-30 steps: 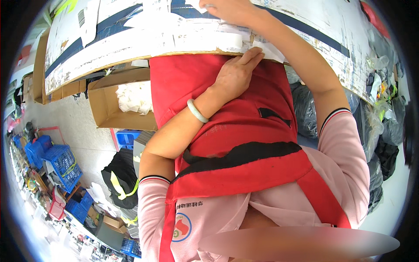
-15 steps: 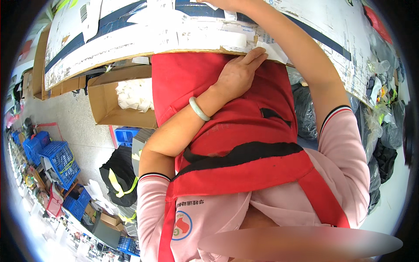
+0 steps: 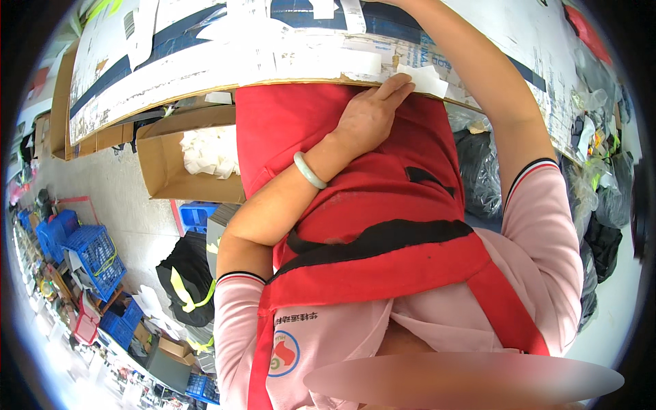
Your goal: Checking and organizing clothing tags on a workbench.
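My left hand (image 3: 369,117), with a pale bracelet at its wrist, rests at the near edge of the table, fingers stretched out and holding nothing that I can see. Its fingertips meet a small white slip (image 3: 425,80) lying on the edge; whether they press it is hidden. Of my right hand (image 3: 395,2) only a sliver shows at the top rim, and its fingers are out of the picture. Close to it on the table lie a white strip (image 3: 353,16) and a white piece (image 3: 316,8).
White, printed, worn sheeting with dark blue bands covers the table (image 3: 109,102). Below its left part stands a cardboard box (image 3: 160,164) holding white scraps (image 3: 208,152). Black plastic bags (image 3: 476,174) sit at the right. Blue crates (image 3: 96,256) stand on the floor farther left.
My right hand has slid beyond the top rim, and its arm has shifted slightly right. The white strip near it lies differently. My left hand has barely moved; the slip beside it has shifted a little.
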The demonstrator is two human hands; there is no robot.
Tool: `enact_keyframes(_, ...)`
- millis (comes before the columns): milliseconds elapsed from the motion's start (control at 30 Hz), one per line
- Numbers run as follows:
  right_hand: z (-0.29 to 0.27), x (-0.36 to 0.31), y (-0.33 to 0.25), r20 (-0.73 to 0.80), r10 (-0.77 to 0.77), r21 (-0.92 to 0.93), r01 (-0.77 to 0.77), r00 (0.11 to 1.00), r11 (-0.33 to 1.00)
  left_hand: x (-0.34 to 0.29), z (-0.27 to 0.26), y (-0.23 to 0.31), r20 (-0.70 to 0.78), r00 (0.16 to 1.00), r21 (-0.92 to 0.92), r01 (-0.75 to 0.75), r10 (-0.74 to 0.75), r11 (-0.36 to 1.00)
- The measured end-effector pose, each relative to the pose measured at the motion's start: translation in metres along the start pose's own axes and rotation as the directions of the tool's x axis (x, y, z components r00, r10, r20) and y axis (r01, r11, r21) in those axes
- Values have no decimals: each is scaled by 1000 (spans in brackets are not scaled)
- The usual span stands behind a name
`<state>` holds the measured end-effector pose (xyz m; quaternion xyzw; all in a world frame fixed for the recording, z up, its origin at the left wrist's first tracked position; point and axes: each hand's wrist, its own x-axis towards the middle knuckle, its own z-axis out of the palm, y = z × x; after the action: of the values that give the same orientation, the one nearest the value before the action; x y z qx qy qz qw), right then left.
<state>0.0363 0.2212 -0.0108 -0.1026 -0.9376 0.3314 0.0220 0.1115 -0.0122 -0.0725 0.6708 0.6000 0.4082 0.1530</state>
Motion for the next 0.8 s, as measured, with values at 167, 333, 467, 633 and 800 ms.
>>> enact_keyframes(167, -14, -39, 1, -115, 34, 460, 23, 993, 888, -1, 1, -3, 8, 1000, 21, -12, 11, 1000)
enact_keyframes(333, -39, -106, -10, -11, 349, 532, -290, 937, 795, 5, 1, 3, -19, 1000, -5, 1, -1, 1000)
enact_keyframes(467, -21, -156, 9, 11, 397, 560, -335, 918, 758, 2, 2, 4, -47, 999, 5, 11, -11, 1000)
enact_keyframes(633, 14, -227, -4, -401, -221, -36, 225, 889, 974, 2, 0, 5, -16, 999, 22, 50, -49, 999)
enact_keyframes(800, 32, -259, 6, -295, -114, -128, 79, 949, 989, 0, 2, 8, -6, 997, 34, 74, -74, 997)
